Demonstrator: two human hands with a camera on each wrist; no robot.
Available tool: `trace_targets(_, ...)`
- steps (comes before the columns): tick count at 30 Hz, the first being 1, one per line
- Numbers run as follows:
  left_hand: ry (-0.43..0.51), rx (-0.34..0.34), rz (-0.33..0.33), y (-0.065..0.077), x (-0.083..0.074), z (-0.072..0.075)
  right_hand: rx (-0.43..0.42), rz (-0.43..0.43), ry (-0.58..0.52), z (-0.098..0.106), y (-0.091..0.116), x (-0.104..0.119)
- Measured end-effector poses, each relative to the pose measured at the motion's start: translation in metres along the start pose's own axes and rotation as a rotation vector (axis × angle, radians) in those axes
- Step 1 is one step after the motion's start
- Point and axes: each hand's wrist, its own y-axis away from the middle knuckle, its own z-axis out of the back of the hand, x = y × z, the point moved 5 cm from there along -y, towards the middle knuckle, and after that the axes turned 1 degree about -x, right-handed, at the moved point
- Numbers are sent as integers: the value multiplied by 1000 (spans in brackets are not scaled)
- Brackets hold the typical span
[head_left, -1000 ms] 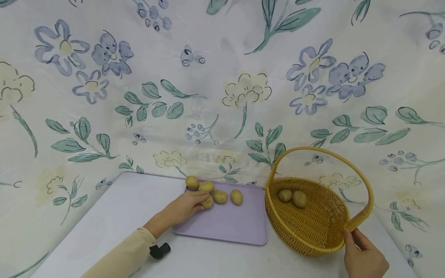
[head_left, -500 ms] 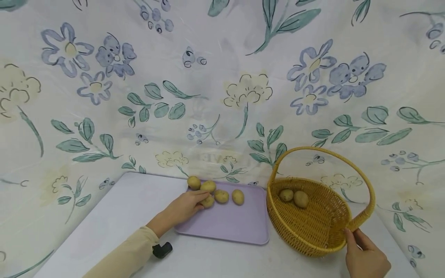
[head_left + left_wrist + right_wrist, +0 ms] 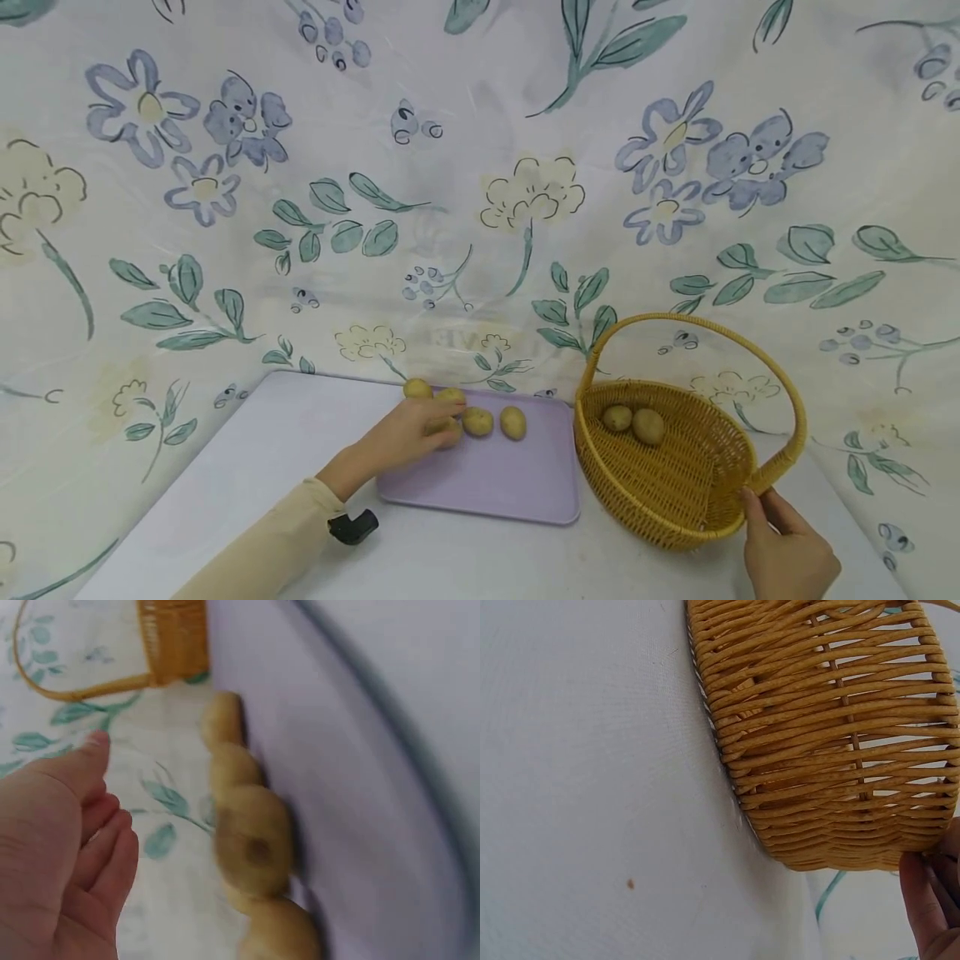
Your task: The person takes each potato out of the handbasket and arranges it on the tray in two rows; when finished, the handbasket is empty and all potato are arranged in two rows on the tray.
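Several potatoes (image 3: 513,423) lie on the lilac tray (image 3: 510,492), most of them bunched toward its back left. Over the nearest potato (image 3: 255,840) hovers my left hand (image 3: 405,432); the left wrist view shows its fingers loosely bent, holding nothing and apart from the potatoes. Part of that potato is hidden by the fingers in the head view. To the right, a wicker basket (image 3: 667,492) with a tall handle contains two potatoes (image 3: 648,427). My right hand (image 3: 787,546) pinches the basket's rim near the handle base, thumb on the outside.
A white table (image 3: 247,467) carries the tray and basket. Behind it hangs a flowered cloth (image 3: 450,208). A black piece (image 3: 354,527) shows beneath my left wrist.
My left hand has risen off the nearest potato, and its fingers have spread from it. The right hand keeps its grip on the basket, which stays in place.
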Motion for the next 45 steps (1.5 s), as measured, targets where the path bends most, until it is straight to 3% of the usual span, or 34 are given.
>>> trace_targets(6,180,-74,-116,-24,-39,12,22,-36,10,-1,-1,-1)
trace_targets(13,325,-63,-164,-54,-79,8,31,-60,13,0,0,-2)
trace_targets(20,437,-159,-381,-95,-114,-4,-5,-43,3,1,3,1)
trace_targets(22,446,-183,-405,-105,-121,-8,-10,-23,0,1,3,2)
trace_targets(26,496,-171,-381,-127,-133,-20,-7,-3,0,2,1,4)
trace_targets(35,722,-70,-249,-175,-153,-56,-21,14,-17,6,0,2)
trace_targets(39,744,-38,-172,-192,-154,-71,-46,46,-1,8,1,3)
trace_targets(45,767,-35,-108,-212,-153,-82,-54,98,12,6,3,9)
